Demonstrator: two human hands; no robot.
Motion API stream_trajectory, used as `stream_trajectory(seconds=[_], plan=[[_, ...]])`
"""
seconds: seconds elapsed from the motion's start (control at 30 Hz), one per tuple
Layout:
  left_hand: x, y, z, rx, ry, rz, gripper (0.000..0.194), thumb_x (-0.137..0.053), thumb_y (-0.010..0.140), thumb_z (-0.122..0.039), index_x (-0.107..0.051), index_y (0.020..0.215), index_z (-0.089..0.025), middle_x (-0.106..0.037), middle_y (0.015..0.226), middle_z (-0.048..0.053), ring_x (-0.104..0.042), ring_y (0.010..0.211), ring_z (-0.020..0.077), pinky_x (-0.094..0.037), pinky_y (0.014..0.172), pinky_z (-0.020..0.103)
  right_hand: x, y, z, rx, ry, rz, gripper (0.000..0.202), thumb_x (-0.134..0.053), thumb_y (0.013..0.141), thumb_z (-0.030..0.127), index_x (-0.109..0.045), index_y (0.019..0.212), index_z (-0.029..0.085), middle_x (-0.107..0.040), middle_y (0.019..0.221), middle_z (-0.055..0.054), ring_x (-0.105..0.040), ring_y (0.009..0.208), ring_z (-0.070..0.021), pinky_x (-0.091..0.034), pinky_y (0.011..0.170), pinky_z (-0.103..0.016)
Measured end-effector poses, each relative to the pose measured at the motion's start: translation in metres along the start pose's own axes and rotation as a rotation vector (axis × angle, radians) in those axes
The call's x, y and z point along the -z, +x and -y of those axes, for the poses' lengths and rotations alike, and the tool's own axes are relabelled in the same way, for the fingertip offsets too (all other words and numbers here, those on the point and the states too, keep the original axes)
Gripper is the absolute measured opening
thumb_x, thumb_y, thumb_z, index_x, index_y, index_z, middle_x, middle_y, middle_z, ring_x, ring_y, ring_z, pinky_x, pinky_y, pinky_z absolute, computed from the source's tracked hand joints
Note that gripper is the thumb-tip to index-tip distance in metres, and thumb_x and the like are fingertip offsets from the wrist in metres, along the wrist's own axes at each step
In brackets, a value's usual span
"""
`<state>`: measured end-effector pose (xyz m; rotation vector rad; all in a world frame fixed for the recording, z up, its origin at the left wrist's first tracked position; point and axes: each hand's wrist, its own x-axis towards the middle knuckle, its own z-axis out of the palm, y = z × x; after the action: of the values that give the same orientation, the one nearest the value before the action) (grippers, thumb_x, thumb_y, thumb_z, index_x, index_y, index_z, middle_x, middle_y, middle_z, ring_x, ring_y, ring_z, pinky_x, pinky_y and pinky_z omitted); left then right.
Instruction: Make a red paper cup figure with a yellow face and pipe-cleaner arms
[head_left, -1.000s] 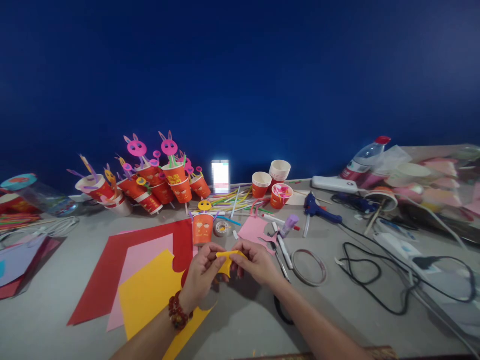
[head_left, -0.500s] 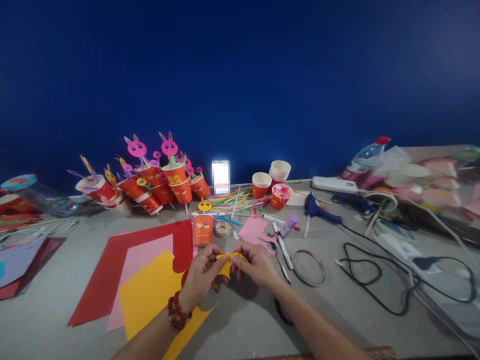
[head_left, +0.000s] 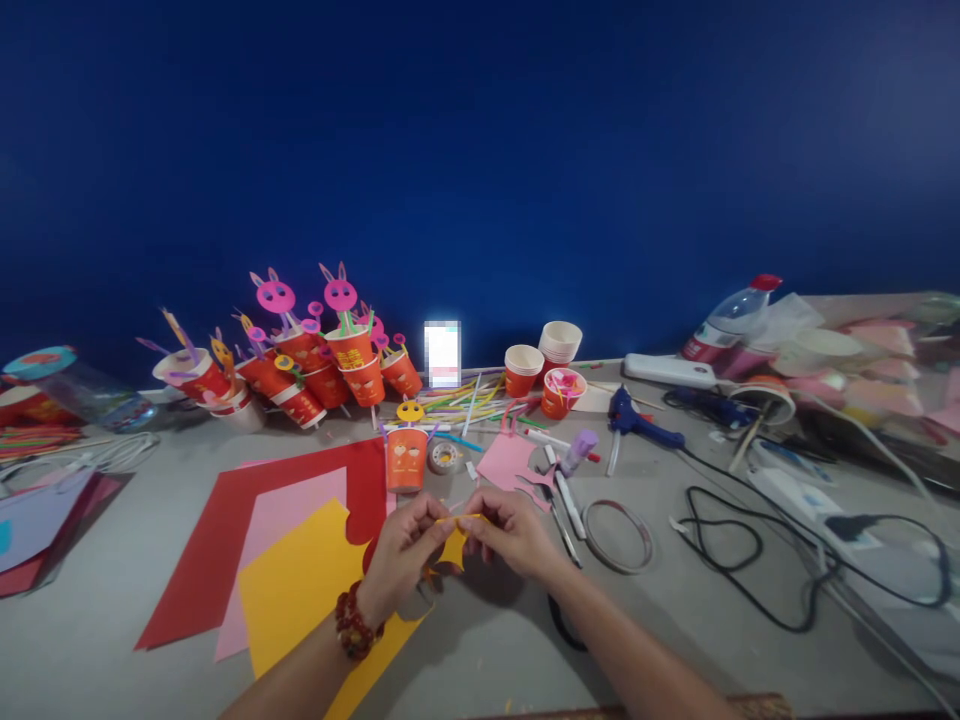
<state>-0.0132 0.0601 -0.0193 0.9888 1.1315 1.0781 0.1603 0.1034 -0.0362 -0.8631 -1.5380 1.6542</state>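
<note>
A small cut piece of yellow paper (head_left: 452, 548) is pinched between my two hands, low in the middle of the view. My left hand (head_left: 409, 545), with a beaded bracelet on the wrist, grips its left edge between thumb and fingers. On the other side, my right hand (head_left: 504, 530) pinches its upper right edge. Under and beside my left hand lie a yellow sheet (head_left: 292, 585), a pink sheet (head_left: 247, 560) and a red sheet (head_left: 202, 560). An orange cup with a yellow face (head_left: 407, 460) stands just beyond my hands.
Decorated cups (head_left: 352, 365) crowd the back left. Coloured sticks (head_left: 480, 400) and stacked cups (head_left: 523, 370) are behind my hands. To the right are a tape roll (head_left: 619, 537), a blue glue gun (head_left: 645, 425), black cable (head_left: 757, 600) and a bottle (head_left: 731, 320).
The yellow piece has turned between my fingers, and more of its surface hangs below them. Both hands remain in nearly the same place.
</note>
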Motion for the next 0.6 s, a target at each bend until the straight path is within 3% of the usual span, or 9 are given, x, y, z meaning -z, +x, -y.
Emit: stream_trajectory(seconds=[0.17, 0.37, 0.6], plan=[[0.0, -0.002, 0.001, -0.01, -0.022, -0.028, 0.04, -0.079, 0.073, -0.051, -0.057, 0.068, -0.018, -0.047, 0.059, -0.006, -0.048, 0.052, 0.009, -0.051, 0.041, 0.018, 0.003, 0.002, -0.001, -0.059, 0.057, 0.047, 0.046, -0.069, 0.081, 0.062, -0.058, 0.076, 0.018, -0.067, 0.056, 0.001, -0.053, 0.037, -0.0085, -0.044, 0.038, -0.019], [0.002, 0.003, 0.006, 0.046, -0.121, 0.041, 0.039, -0.078, 0.074, -0.051, -0.055, 0.073, -0.019, -0.05, 0.059, -0.007, -0.05, 0.05, 0.0093, -0.057, 0.048, 0.027, 0.003, 0.001, -0.002, -0.053, 0.033, -0.007, 0.046, -0.067, 0.081, 0.064, -0.056, 0.073, 0.02, -0.063, 0.053, 0.004, -0.049, 0.034, -0.008, -0.038, 0.034, -0.018], [0.007, 0.009, 0.003, -0.017, 0.087, 0.128, 0.035, -0.078, 0.075, -0.048, -0.061, 0.07, -0.018, -0.06, 0.061, -0.002, -0.053, 0.054, 0.0109, -0.043, 0.05, 0.02, 0.006, 0.001, 0.001, 0.001, -0.141, -0.037, 0.044, -0.067, 0.083, 0.059, -0.055, 0.064, 0.021, -0.055, 0.045, 0.006, -0.044, 0.035, -0.0089, -0.03, 0.037, -0.019]])
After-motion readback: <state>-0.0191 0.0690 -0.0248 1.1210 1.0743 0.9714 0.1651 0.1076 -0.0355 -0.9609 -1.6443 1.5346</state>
